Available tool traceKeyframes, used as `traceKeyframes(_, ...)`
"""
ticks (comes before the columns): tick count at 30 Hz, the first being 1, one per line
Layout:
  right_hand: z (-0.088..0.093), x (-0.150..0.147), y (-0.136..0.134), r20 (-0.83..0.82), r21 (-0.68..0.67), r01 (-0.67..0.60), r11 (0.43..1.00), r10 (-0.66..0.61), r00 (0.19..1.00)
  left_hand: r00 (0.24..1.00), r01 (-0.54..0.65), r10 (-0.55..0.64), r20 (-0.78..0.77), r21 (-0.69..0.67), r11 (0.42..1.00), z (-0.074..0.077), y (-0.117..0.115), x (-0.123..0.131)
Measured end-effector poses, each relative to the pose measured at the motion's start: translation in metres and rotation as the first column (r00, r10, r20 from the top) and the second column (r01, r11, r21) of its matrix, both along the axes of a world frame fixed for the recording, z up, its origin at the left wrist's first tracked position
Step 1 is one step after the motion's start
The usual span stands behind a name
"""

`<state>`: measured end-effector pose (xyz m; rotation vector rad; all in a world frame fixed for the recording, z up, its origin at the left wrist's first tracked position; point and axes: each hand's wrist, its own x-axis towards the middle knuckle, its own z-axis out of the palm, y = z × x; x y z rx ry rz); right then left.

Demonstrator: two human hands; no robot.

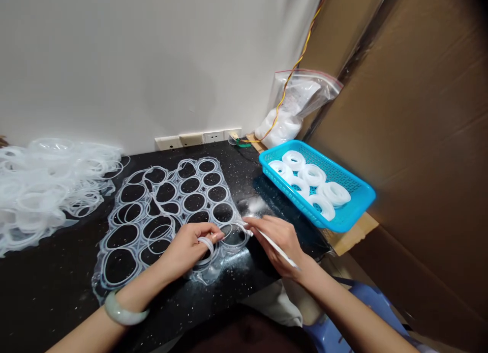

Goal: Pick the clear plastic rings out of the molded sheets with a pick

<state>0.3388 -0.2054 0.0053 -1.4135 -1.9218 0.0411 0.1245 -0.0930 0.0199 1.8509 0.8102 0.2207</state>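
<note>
A translucent sheet of moulded rings (143,233) lies flat on the black speckled tabletop (49,287). Over its near right part, my left hand (190,247) is closed, with several thin white rings (208,247) hanging at its fingers. Thumb and forefinger pinch at the edge of a ring beside the sheet's right corner. My right hand (277,241) is closed around a slim white pen-like tool (281,252), its tip hidden near the fingertips. Those fingertips touch or nearly touch the sheet's right edge; I cannot tell which.
A blue basket (360,213) at the right holds several bundles of white rings (312,175). Translucent ring scraps (41,185) are heaped at the left. Plastic bags (282,126) stand in the back corner by a twisted wire (282,96) and wall sockets (213,137). Cardboard (419,114) borders the right.
</note>
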Motion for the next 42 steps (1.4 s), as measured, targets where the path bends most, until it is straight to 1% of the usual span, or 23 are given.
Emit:
traceKeyframes(2, 0.003, -0.004, 0.006, -0.069, -0.055, -0.049, 0.997, 0.045, 0.997, 1.000, 0.004, -0.004, -0.004, -0.011, 1.000, 0.000, 0.000, 0.000)
traceKeyframes(4, 0.003, -0.007, 0.012, -0.075, -0.119, -0.097, 0.988, 0.089, 0.993, 0.999, 0.018, -0.019, -0.041, -0.009, 1.000, 0.000, 0.000, -0.001)
traceKeyframes(6, -0.001, -0.007, 0.016, -0.024, -0.163, -0.106, 0.981, 0.103, 0.994, 0.999, 0.033, -0.033, -0.033, -0.003, 0.999, -0.001, 0.001, -0.003)
traceKeyframes(8, -0.005, -0.006, 0.017, 0.052, -0.188, -0.089, 0.978, 0.101, 0.994, 0.999, 0.017, -0.016, 0.037, -0.005, 1.000, 0.000, 0.002, -0.006)
traceKeyframes(11, -0.010, -0.003, 0.016, 0.132, -0.167, -0.054, 0.984, 0.077, 0.988, 0.978, -0.131, 0.136, 0.156, -0.045, 0.990, 0.000, 0.007, -0.013)
traceKeyframes(13, -0.012, -0.001, 0.014, 0.150, -0.131, -0.020, 0.991, 0.040, 0.988, 0.932, -0.265, 0.283, 0.227, -0.107, 0.958, -0.001, 0.011, -0.020)
traceKeyframes(15, -0.015, 0.001, 0.013, 0.153, -0.109, 0.005, 0.994, 0.011, 0.988, 0.867, -0.366, 0.405, 0.291, -0.181, 0.913, -0.001, 0.013, -0.026)
traceKeyframes(19, -0.018, 0.001, 0.012, 0.133, -0.110, -0.005, 0.994, 0.020, 0.991, 0.765, -0.450, 0.534, 0.360, -0.295, 0.843, 0.004, 0.010, -0.034)
traceKeyframes(21, -0.018, 0.000, 0.011, 0.120, -0.116, -0.021, 0.993, 0.035, 0.992, 0.728, -0.459, 0.582, 0.364, -0.372, 0.807, 0.008, 0.005, -0.036)
traceKeyframes(23, -0.016, -0.001, 0.010, 0.115, -0.121, -0.025, 0.992, 0.040, 0.993, 0.712, -0.447, 0.607, 0.352, -0.439, 0.779, 0.011, 0.001, -0.037)
traceKeyframes(25, -0.015, -0.003, 0.009, 0.120, -0.123, -0.020, 0.992, 0.035, 0.992, 0.756, -0.409, 0.572, 0.318, -0.452, 0.792, 0.010, -0.001, -0.037)
traceKeyframes(27, -0.014, -0.004, 0.008, 0.134, -0.120, -0.014, 0.993, 0.030, 0.990, 0.840, -0.338, 0.473, 0.264, -0.427, 0.839, 0.008, -0.002, -0.035)
traceKeyframes(29, -0.014, -0.004, 0.007, 0.145, -0.114, -0.011, 0.993, 0.028, 0.989, 0.885, -0.282, 0.402, 0.235, -0.417, 0.864, 0.006, -0.003, -0.032)
traceKeyframes(31, -0.015, -0.005, 0.007, 0.147, -0.108, -0.009, 0.994, 0.025, 0.989, 0.860, -0.286, 0.427, 0.279, -0.430, 0.857, 0.006, -0.004, -0.027)
traceKeyframes(34, -0.016, -0.006, 0.007, 0.131, -0.097, -0.004, 0.995, 0.017, 0.991, 0.736, -0.334, 0.529, 0.422, -0.453, 0.827, 0.011, -0.004, -0.024)
traceKeyframes(35, -0.015, -0.006, 0.006, 0.120, -0.096, -0.005, 0.995, 0.016, 0.993, 0.709, -0.349, 0.539, 0.455, -0.438, 0.829, 0.013, -0.004, -0.026)
traceKeyframes(36, -0.013, -0.006, 0.005, 0.103, -0.102, -0.009, 0.995, 0.019, 0.994, 0.709, -0.363, 0.524, 0.472, -0.393, 0.845, 0.015, -0.003, -0.029)
traceKeyframes(37, -0.011, -0.006, 0.005, 0.080, -0.114, -0.015, 0.993, 0.024, 0.996, 0.741, -0.374, 0.480, 0.470, -0.305, 0.876, 0.016, -0.002, -0.033)
traceKeyframes(38, -0.008, -0.005, 0.004, 0.053, -0.128, -0.027, 0.991, 0.034, 0.998, 0.796, -0.366, 0.400, 0.454, -0.166, 0.916, 0.016, 0.000, -0.039)
traceKeyframes(39, -0.004, -0.004, 0.004, 0.027, -0.137, -0.044, 0.990, 0.048, 0.999, 0.858, -0.325, 0.291, 0.424, 0.010, 0.946, 0.015, 0.001, -0.045)
traceKeyframes(40, 0.000, -0.003, 0.005, 0.002, -0.144, -0.059, 0.988, 0.060, 0.998, 0.908, -0.252, 0.159, 0.388, 0.201, 0.947, 0.014, 0.002, -0.051)
traceKeyframes(41, 0.005, -0.001, 0.007, -0.020, -0.140, -0.067, 0.988, 0.065, 0.998, 0.937, -0.162, 0.021, 0.348, 0.380, 0.911, 0.012, 0.002, -0.055)
traceKeyframes(42, 0.009, 0.000, 0.009, -0.040, -0.126, -0.066, 0.990, 0.061, 0.997, 0.945, -0.082, -0.101, 0.310, 0.527, 0.846, 0.009, 0.003, -0.058)
